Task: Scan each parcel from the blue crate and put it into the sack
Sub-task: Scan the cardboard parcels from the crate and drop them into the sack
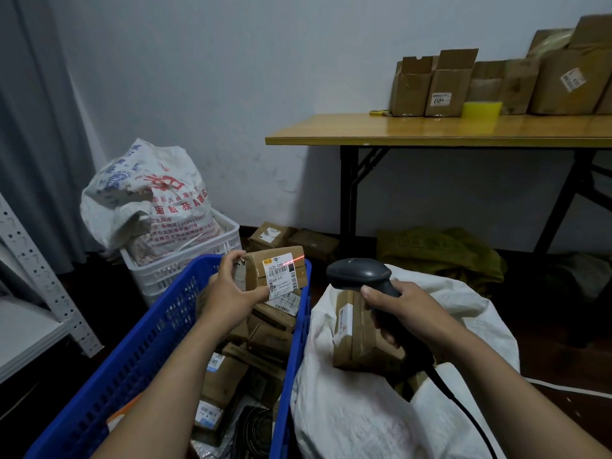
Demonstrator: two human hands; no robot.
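My left hand [231,291] grips a small brown cardboard parcel [255,268] above the far end of the blue crate [139,356], its white label turned toward me. A red laser line falls across the label's top right. To the right, my right hand [400,313] grips the handle of a dark grey barcode scanner [359,274], which points left at the parcel. Several more brown parcels fill the crate. Below the scanner lies the open white sack [351,419] with a taped brown box [356,336] in its mouth.
A white crate [198,256] behind the blue one holds a full printed sack [149,200]. A wooden folding table [430,130] at the right carries several cardboard boxes. More boxes and a green bag lie on the floor under it. Grey metal shelving stands at the left.
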